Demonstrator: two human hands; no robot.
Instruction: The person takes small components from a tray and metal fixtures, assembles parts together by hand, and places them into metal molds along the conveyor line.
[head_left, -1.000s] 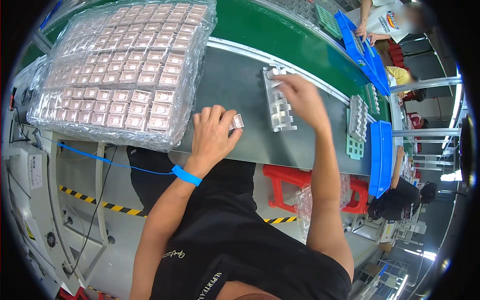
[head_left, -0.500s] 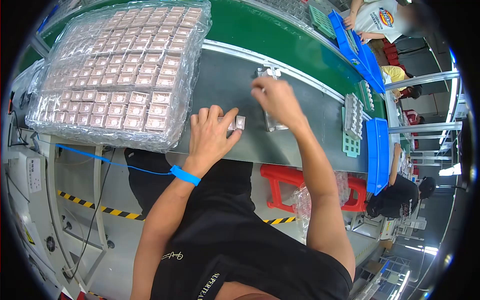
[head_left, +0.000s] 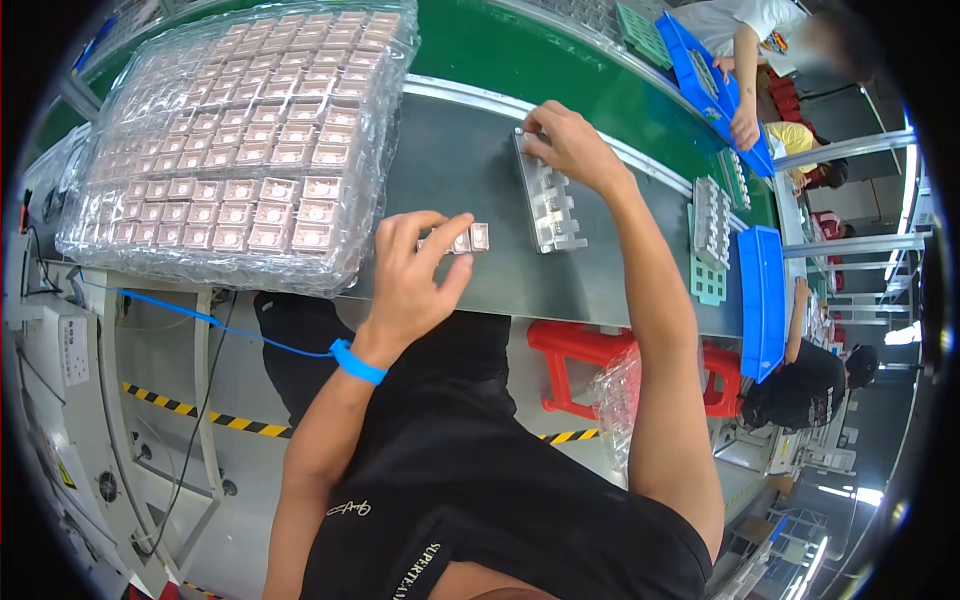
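Observation:
My left hand (head_left: 412, 270), with a blue band at its wrist, rests on the dark work surface with its fingers bent over a short row of small pinkish boxes (head_left: 480, 237). The thumb and index finger are around the row. Farther right lies a long metal fixture (head_left: 552, 212) with a row of notches and prongs. My right hand (head_left: 570, 145) is at the fixture's far end, its fingers curled down; what they hold, if anything, is hidden. Left of my hands, a large clear plastic-wrapped tray (head_left: 345, 225) bears many pinkish boxes in rows.
A green belt (head_left: 480, 40) runs behind the metal rail. To the right are another fixture (head_left: 712, 225) on a green grid tray (head_left: 708, 284) and a blue bin (head_left: 762, 305). Co-workers are at the right; one reaches into a blue tray (head_left: 755, 155). A red stool (head_left: 570, 345) stands below.
My right hand has moved from over the fixture's middle to its far end, uncovering the notched part. The fingers of my left hand have spread somewhat, showing more of the small boxes.

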